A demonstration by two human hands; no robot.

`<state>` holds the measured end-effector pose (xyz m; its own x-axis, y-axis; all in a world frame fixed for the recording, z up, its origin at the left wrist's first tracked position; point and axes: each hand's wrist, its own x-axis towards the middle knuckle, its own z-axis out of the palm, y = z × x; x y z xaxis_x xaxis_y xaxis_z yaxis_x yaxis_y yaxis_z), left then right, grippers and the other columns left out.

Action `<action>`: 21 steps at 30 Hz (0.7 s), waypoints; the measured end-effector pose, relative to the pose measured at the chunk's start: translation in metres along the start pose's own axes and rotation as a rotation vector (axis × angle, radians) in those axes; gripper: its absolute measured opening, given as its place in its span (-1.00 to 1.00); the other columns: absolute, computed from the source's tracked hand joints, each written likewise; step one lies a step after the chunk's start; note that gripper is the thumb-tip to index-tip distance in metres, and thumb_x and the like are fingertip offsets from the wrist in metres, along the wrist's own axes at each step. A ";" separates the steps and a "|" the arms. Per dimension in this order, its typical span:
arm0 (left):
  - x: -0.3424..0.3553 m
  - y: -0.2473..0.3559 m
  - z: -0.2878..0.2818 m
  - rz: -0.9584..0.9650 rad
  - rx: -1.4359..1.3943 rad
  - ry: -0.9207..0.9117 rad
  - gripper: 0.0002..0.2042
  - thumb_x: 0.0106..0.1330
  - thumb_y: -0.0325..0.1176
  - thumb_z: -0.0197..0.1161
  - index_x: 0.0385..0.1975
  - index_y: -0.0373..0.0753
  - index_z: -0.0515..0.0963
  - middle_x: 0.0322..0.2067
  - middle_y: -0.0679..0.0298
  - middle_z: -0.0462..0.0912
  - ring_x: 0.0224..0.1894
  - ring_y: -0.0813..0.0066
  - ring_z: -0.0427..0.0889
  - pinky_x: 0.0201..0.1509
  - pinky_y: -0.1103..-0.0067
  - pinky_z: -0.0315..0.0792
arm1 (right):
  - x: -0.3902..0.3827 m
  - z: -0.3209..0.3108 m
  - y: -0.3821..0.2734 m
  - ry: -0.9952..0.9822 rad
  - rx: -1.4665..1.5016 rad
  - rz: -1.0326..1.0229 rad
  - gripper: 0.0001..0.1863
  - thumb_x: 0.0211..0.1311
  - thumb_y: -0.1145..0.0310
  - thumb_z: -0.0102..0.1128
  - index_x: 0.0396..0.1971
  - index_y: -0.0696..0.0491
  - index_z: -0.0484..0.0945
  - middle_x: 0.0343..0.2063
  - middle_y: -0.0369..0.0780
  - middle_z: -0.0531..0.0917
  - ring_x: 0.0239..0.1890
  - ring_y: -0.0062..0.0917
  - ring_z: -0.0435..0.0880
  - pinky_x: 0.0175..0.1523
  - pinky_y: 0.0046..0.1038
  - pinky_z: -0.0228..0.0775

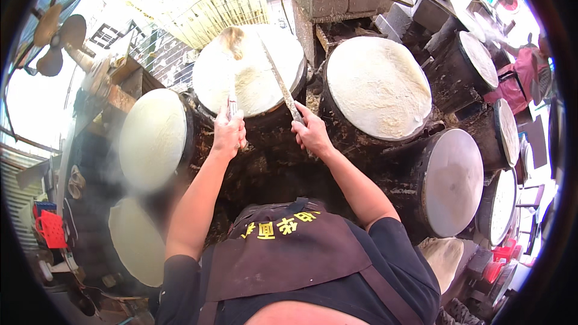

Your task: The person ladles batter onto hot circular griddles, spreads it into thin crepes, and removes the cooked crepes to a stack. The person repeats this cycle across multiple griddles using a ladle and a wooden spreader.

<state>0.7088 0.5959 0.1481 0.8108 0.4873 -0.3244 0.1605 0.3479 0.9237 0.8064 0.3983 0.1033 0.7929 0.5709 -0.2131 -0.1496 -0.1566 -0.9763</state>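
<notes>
Both my arms reach forward over a round griddle (280, 39) covered with a pale, thin sheet of batter (256, 87). My left hand (229, 130) is closed around the handle of a slim tool (232, 101) that points away from me over the sheet. A brown patch (232, 42) lies at its far end; I cannot tell whether it is bristles or browned batter. In my closed right hand (311, 130) is a long, thin spatula (277, 75), crusted near the grip. It slants up and left across the sheet's right side.
Right of it stands another round griddle (376, 87) with a crumb-strewn pale sheet. A bare grey griddle (453, 182) is nearer. More griddles on dark drums curve round both sides, with steam at left. A fan (62, 36), a red basket (52, 229) and a person in pink (521, 78) are around.
</notes>
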 end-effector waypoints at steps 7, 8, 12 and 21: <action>0.057 -0.043 0.001 0.219 0.438 0.175 -0.36 0.28 -0.49 0.06 0.39 -0.11 0.06 -0.68 0.43 0.28 -0.83 0.67 0.21 -0.85 0.62 0.20 | 0.072 -0.037 0.020 0.070 -0.545 -0.259 -0.42 0.10 0.40 0.16 0.21 -0.07 0.38 -0.28 0.06 0.63 -0.19 -0.08 0.62 -0.05 -0.19 0.45; 0.054 -0.045 -0.007 0.180 0.431 0.188 -0.36 0.28 -0.49 0.06 0.39 -0.11 0.07 -0.63 0.39 0.33 -0.83 0.64 0.24 -0.84 0.61 0.21 | 0.080 -0.034 0.030 0.052 -0.621 -0.360 -0.42 0.10 0.42 0.14 0.21 -0.10 0.39 -0.29 0.06 0.62 -0.21 -0.09 0.62 -0.07 -0.18 0.46; 0.021 -0.019 -0.007 0.072 0.390 0.196 -0.37 0.29 -0.49 0.06 0.38 -0.09 0.07 -0.60 0.34 0.37 -0.84 0.60 0.27 -0.84 0.59 0.23 | 0.065 -0.024 0.014 0.003 -0.901 -0.333 -0.42 0.09 0.46 0.12 0.20 -0.18 0.41 -0.38 0.00 0.56 -0.27 -0.07 0.58 -0.15 -0.17 0.44; -0.010 0.005 -0.018 -0.020 0.239 0.139 -0.38 0.31 -0.47 0.04 0.39 -0.15 0.03 -0.66 0.41 0.30 -0.80 0.66 0.26 -0.85 0.64 0.23 | 0.081 -0.038 0.011 0.065 -0.899 -0.407 -0.45 0.13 0.49 0.03 0.16 -0.21 0.44 -0.38 -0.05 0.55 -0.29 -0.12 0.58 -0.15 -0.17 0.43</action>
<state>0.6919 0.6071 0.1519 0.7241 0.5931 -0.3522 0.3171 0.1672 0.9335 0.8915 0.4121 0.0763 0.7193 0.6758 0.1607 0.6243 -0.5275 -0.5762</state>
